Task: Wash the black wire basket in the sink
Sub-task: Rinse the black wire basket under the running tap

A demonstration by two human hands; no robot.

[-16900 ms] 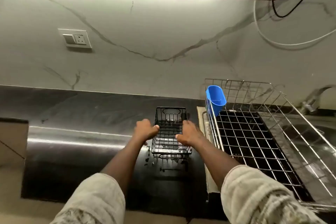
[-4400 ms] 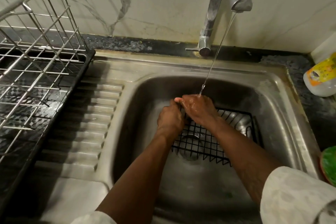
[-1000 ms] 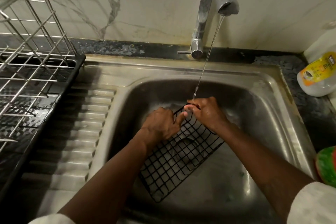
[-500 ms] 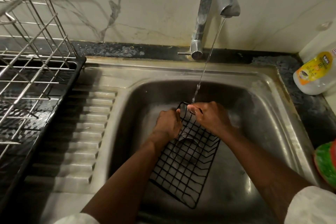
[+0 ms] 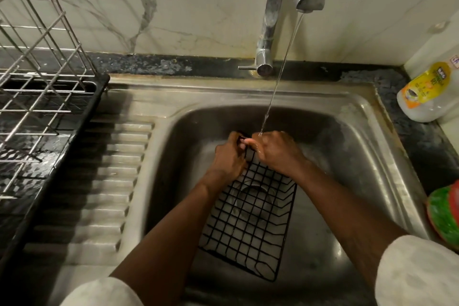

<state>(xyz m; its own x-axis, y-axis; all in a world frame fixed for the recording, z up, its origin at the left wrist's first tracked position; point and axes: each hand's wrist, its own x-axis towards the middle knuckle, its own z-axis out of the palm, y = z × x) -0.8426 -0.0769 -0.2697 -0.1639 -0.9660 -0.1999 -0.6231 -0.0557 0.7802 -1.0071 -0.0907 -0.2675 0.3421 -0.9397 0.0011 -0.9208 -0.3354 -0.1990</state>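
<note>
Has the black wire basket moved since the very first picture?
Yes. The black wire basket went from left of the silver wire dish rack to right of it, into the steel sink.

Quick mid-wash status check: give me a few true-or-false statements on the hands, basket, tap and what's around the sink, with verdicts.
1. The left hand and the right hand both grip the far end of the black wire basket. True.
2. The basket is inside the sink basin. True.
3. The tap is off. False: a thin water stream falls from it and lands at the right hand's fingers.
4. The basket sits in the dish rack. False: the rack stands left of the sink, apart from the basket.
5. A yellow-labelled bottle stands right of the sink. True.
</note>
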